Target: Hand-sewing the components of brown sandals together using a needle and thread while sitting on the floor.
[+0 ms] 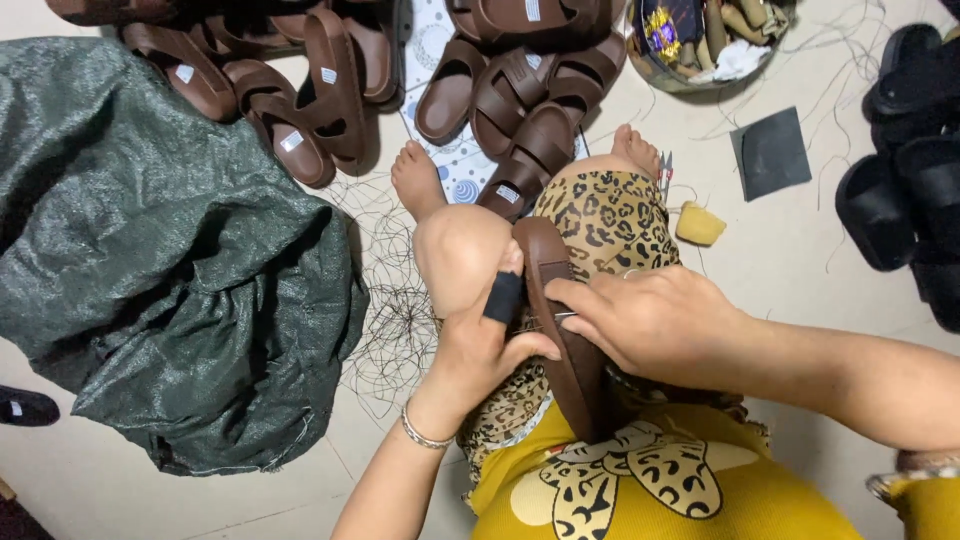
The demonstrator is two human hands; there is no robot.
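Observation:
A brown sandal [565, 330] lies lengthwise on my lap, between my knees. My left hand [487, 345] grips its left edge; a black sleeve covers the index finger, which points up along the sole. My right hand [650, 320] rests on the sandal's right side, thumb and forefinger pinched on a thin metal needle [562, 316] at the sandal's edge. A silver bracelet sits on my left wrist.
Several brown sandals [330, 90] are piled on the floor ahead of my feet. A dark green woven sack [150, 260] lies at left, loose thread tangles [395, 320] beside it. Black sandals [910, 160] at right, a black square sheet [770, 150], a yellow lump [698, 224], a basket [700, 40] at top.

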